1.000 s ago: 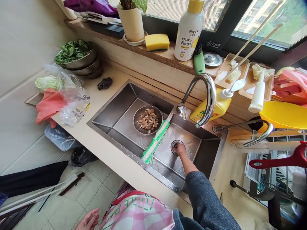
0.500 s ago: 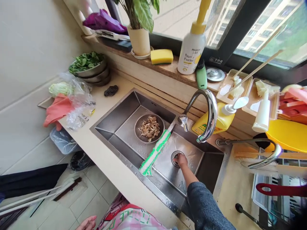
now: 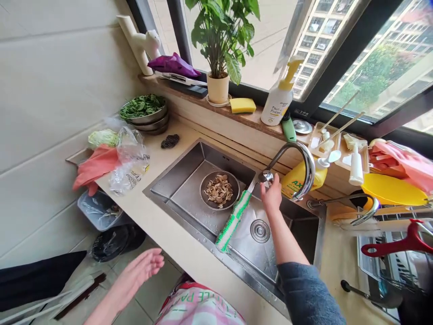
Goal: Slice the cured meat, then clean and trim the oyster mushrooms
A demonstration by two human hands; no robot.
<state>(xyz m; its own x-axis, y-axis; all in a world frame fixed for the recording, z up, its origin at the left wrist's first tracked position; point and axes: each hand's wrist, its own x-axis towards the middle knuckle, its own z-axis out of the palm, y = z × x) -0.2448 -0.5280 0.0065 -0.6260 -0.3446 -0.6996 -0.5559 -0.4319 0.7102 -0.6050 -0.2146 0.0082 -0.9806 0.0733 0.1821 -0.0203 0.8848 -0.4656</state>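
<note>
My right hand (image 3: 271, 196) is at the faucet's lever handle (image 3: 267, 177), with thumb and fingers on either side of it. The curved chrome faucet (image 3: 306, 167) arches above the right basin. My left hand (image 3: 144, 271) hangs in the air in front of the counter, fingers stretched out and holding nothing. A round pan of cut mushrooms (image 3: 219, 190) sits in the left basin (image 3: 184, 196). A green-and-white cloth (image 3: 233, 221) lies over the divider between the basins. In the right basin the drain strainer (image 3: 260, 231) is uncovered.
Stacked bowls of leafy greens (image 3: 144, 108), a dark scrubber (image 3: 170, 141), pink gloves (image 3: 98, 164) and a plastic bag (image 3: 130, 158) are at left. A potted plant (image 3: 218, 88), yellow sponge (image 3: 242, 105) and pump bottle (image 3: 275, 106) line the sill. A dish rack (image 3: 382, 271) stands right.
My right hand has moved from the drain up to the faucet handle. My left hand has risen further into view with its fingers extended. The view has shifted.
</note>
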